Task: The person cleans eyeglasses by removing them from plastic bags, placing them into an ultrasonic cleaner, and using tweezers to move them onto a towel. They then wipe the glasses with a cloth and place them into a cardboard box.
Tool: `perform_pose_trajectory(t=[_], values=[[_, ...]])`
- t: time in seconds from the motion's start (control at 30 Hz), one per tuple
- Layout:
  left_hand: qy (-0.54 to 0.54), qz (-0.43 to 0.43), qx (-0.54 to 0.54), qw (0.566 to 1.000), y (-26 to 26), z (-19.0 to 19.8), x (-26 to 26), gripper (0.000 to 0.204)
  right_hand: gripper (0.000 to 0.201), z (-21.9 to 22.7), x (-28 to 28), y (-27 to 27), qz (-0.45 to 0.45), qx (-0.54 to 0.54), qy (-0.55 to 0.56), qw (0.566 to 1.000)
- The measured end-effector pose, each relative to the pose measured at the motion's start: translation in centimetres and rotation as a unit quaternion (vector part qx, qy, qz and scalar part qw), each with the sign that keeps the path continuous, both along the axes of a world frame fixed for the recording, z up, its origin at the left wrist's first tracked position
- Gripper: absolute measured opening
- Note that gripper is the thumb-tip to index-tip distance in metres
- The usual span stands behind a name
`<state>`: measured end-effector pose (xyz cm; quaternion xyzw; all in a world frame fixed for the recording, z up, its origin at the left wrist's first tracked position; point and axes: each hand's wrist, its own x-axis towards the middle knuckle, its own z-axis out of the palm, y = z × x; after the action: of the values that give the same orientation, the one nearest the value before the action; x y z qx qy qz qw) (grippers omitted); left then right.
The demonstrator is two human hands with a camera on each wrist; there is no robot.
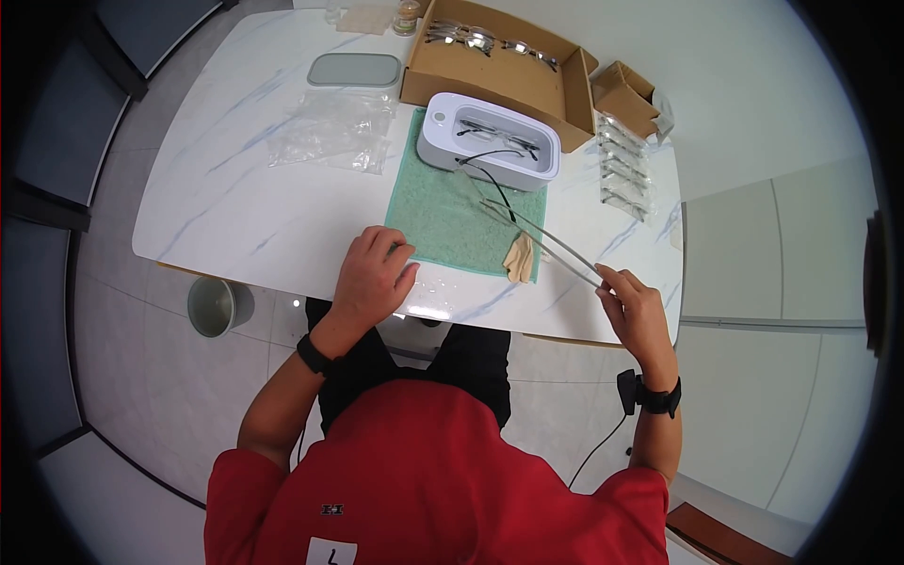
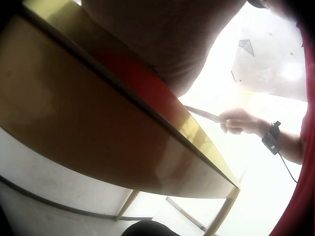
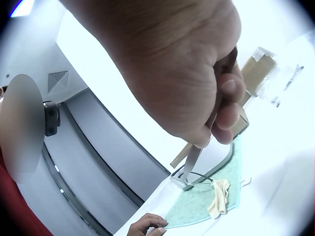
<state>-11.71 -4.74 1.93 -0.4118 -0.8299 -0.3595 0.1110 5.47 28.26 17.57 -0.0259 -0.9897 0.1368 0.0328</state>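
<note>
My right hand (image 1: 633,306) grips a pair of long metal tweezers (image 1: 556,247) near its rear end. At the tips of the tweezers is a pair of eyeglasses (image 1: 497,185) with thin dark temples, over the green towel (image 1: 438,221) and overlapping the near rim of the white ultrasonic cleaner (image 1: 438,151) in the head view. Another pair of glasses (image 1: 499,135) lies inside the cleaner's basin. My left hand (image 1: 374,273) rests at the towel's near left corner, fingers loosely bent, holding nothing. The right wrist view shows the tweezers (image 3: 193,160) below the palm.
A beige cloth (image 1: 519,258) lies on the towel's right edge. Behind the cleaner, a cardboard box (image 1: 518,89) holds several glasses. Bagged glasses (image 1: 623,169) lie at the right, clear plastic bags (image 1: 334,132) and a grey lid (image 1: 354,69) at the left. A bin (image 1: 213,306) stands below.
</note>
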Motion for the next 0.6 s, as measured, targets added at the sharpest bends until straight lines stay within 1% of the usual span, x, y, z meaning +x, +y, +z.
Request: perform_pose_trajectory(t=[0.6], values=[[0.015,0.001,0.003,1.000,0.1,0.1,0.0,0.024,0.033,-1.4,-0.2,0.3,-0.010,-0.032,0.000,0.999]])
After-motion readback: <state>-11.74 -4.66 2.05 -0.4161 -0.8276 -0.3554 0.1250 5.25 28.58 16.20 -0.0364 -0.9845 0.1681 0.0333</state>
